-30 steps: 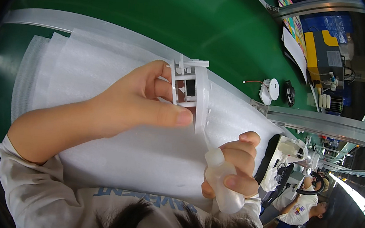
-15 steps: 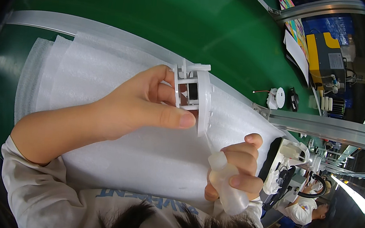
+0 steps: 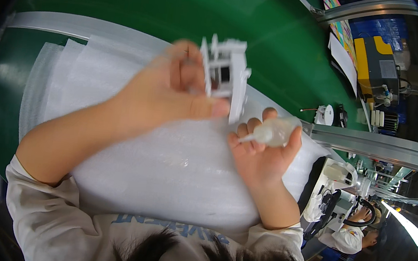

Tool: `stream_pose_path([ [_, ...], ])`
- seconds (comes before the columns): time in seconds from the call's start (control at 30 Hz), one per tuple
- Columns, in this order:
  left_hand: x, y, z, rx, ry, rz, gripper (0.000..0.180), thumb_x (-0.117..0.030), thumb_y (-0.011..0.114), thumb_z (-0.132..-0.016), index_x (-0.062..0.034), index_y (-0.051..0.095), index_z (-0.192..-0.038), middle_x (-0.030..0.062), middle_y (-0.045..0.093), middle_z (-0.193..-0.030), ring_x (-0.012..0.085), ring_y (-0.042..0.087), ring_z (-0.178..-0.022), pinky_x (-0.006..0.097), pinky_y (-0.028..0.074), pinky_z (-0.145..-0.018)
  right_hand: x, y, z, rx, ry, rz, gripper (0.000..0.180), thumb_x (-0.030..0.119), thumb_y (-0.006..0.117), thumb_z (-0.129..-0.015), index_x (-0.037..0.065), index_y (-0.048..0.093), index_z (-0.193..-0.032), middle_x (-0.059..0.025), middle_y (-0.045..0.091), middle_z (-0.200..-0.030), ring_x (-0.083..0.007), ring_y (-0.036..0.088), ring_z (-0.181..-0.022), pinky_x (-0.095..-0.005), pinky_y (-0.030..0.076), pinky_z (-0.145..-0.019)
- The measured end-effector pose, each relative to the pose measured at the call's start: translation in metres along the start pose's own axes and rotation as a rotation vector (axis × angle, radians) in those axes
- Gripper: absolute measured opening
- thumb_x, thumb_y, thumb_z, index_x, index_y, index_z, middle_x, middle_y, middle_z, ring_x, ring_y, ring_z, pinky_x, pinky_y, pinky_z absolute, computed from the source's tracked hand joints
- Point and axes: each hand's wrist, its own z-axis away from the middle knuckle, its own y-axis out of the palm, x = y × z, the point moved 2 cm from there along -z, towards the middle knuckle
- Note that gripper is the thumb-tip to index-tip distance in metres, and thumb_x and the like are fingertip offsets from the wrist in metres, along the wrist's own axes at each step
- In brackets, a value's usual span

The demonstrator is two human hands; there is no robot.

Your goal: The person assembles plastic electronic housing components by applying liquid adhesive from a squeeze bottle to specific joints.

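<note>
holding a white plastic frame [image 3: 238, 80] in the left hand [image 3: 172, 93], raised over the far edge of the white foam sheets [image 3: 163, 181] on the green bench [image 3: 146, 1]. gripping it by its left part only, with thumb at the near end and fingers bent behind, probably to leave the outer face clear. closing that grip around the piece, though too blurred to tell every contact. cradling a translucent squeeze bottle [image 3: 277, 131] in the right hand [image 3: 262, 161], palm up, with a loose, half-curled grip and with the nozzle pointing left, apart from the frame, likely to avoid brushing it. having a white round part [image 3: 325, 115] beside a black part [image 3: 342, 115] farther right, perhaps to free the foam.
</note>
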Motion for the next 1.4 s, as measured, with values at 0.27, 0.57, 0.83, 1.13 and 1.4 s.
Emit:
stream_pose_path([
  [0.27,-0.048,-0.085,-0.069,-0.536,0.274,-0.434,0.049,-0.005,0.070,-0.069,0.0034,0.040,-0.107,0.0130,0.058,-0.095,0.0141,0.058,-0.084,0.024,0.046,-0.073,0.016,-0.003,-0.021,-0.083,0.000,-0.013,0.044,0.054,0.044,-0.082,0.015,0.051,-0.103,-0.0001,0.047,-0.064,-0.0107,0.039,-0.061,-0.0275,0.034,-0.067],
  [0.57,-0.040,-0.096,-0.059,-0.672,0.222,-0.678,0.049,-0.027,0.061,-0.077,0.0040,0.042,-0.110,0.0035,0.050,-0.076,0.0095,0.043,-0.062,0.021,0.035,-0.055,0.012,-0.003,-0.021,-0.093,0.044,-0.073,0.048,0.058,0.044,-0.080,0.016,0.054,-0.102,-0.0007,0.047,-0.063,-0.0119,0.037,-0.061,-0.0283,0.034,-0.067],
  [0.83,-0.019,-0.030,-0.006,0.389,0.074,-1.040,0.032,-0.011,0.070,-0.066,-0.0081,0.052,-0.091,0.0007,0.057,-0.080,0.0103,0.053,-0.068,0.027,0.044,-0.059,0.023,-0.015,-0.025,-0.132,-0.051,-0.059,0.048,0.056,0.044,-0.081,0.015,0.053,-0.103,-0.0001,0.043,-0.065,-0.0121,0.037,-0.064,-0.0274,0.034,-0.069],
  [1.13,-0.024,-0.029,0.005,0.891,0.136,-1.206,0.044,-0.017,0.078,-0.043,-0.0098,0.053,-0.077,-0.0004,0.053,-0.075,0.0204,0.048,-0.076,0.031,0.040,-0.066,0.026,-0.001,-0.036,-0.098,-0.069,-0.067,0.047,0.054,0.045,-0.081,0.013,0.053,-0.104,-0.0009,0.044,-0.066,-0.0129,0.037,-0.064,-0.0277,0.033,-0.069],
  [1.4,-0.015,-0.026,0.007,0.815,0.099,-1.264,0.039,-0.017,0.077,-0.044,-0.0100,0.052,-0.072,-0.0011,0.052,-0.075,0.0201,0.047,-0.078,0.032,0.039,-0.069,0.023,-0.009,-0.036,-0.051,-0.053,-0.046,0.049,0.054,0.044,-0.082,0.012,0.053,-0.106,-0.0017,0.046,-0.068,-0.0130,0.038,-0.064,-0.0285,0.034,-0.070],
])
